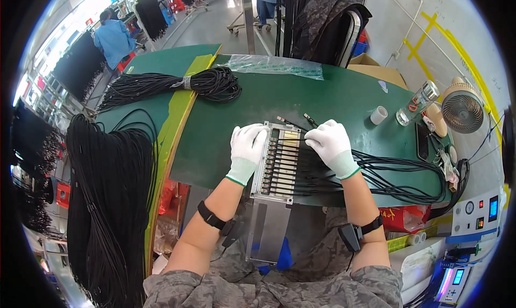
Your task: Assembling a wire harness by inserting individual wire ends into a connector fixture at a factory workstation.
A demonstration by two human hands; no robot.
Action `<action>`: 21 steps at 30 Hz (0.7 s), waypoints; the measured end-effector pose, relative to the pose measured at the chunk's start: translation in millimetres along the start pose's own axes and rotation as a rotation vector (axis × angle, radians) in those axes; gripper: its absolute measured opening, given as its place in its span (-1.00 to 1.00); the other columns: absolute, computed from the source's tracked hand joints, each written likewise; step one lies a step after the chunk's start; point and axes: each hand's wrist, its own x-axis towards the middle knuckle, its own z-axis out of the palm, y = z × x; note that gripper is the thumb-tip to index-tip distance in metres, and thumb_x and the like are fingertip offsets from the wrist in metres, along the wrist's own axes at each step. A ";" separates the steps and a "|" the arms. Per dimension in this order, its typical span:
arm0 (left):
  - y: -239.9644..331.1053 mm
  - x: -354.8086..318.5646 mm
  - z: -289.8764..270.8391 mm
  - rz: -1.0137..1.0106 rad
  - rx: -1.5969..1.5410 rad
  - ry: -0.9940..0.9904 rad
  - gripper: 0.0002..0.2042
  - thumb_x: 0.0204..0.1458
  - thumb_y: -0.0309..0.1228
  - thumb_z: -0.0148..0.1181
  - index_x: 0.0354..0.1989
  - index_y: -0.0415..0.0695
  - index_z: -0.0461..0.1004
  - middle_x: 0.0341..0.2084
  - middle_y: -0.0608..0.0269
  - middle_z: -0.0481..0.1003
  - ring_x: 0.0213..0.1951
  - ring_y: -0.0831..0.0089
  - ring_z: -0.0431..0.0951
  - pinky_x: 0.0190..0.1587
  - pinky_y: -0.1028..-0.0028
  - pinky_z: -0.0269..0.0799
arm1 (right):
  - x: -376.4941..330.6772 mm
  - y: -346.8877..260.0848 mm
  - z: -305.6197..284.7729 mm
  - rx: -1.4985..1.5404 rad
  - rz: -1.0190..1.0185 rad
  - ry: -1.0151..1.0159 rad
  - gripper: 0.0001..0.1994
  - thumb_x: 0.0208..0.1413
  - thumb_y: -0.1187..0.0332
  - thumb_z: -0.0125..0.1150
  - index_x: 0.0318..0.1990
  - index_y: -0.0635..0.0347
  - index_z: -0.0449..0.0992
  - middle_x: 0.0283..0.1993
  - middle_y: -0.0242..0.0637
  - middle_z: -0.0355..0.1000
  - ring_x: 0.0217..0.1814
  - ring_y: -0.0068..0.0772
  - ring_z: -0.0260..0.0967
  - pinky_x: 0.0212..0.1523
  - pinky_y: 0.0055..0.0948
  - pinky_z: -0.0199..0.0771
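Note:
A long metal fixture [257,185] stands at the table's near edge, with a row of cable plugs lying side by side in its slots. My left hand [247,148], in a white glove, has its fingers bent over the fixture's upper left edge, by the topmost plugs. My right hand [332,147], gloved too, pinches a black cable [294,140] at the fixture's upper right side. Two loose cable ends [285,120] with bare plugs lie just beyond the fixture. From the slots a bundle of black cables [400,171] runs right and loops across the table.
A tied cable coil [215,85] and a thick cable hank [107,190] lie left. A clear plastic bag [274,66] rests at the far edge. On the right stand a white roll [378,115], a glass bottle [416,105], a fan [462,112] and a control box [475,214].

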 end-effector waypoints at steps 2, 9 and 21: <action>-0.5 1.6 -1.8 -0.021 -0.019 -0.034 -0.81 0.18 -0.32 0.07 -0.18 -0.05 0.61 -0.14 0.22 0.58 -0.06 0.25 0.50 0.23 0.18 0.15 | 0.5 1.1 -0.2 0.003 -0.004 -0.027 -0.95 -0.06 0.33 0.32 -0.43 0.00 0.59 -0.47 -0.42 0.43 -0.25 -0.23 0.34 -0.21 -0.26 0.32; 11.5 4.8 4.0 0.130 0.111 -0.153 -0.75 0.12 -0.16 0.15 -0.08 0.13 0.62 0.14 -0.02 0.40 0.17 0.06 0.34 0.30 0.08 0.04 | 3.3 -4.3 6.5 0.007 0.018 0.020 -0.94 -0.07 0.32 0.33 -0.44 0.02 0.59 -0.46 -0.39 0.44 -0.24 -0.22 0.36 -0.20 -0.24 0.33; 15.1 -7.6 6.7 0.302 0.318 -0.230 -0.66 0.02 -0.01 0.23 -0.05 0.24 0.62 0.21 -0.07 0.33 0.26 -0.05 0.23 0.36 -0.05 -0.10 | 4.0 21.0 22.0 -0.020 0.208 0.063 -0.91 -0.14 0.30 0.37 -0.46 0.00 0.60 -0.41 -0.34 0.46 -0.22 -0.16 0.37 -0.18 -0.22 0.38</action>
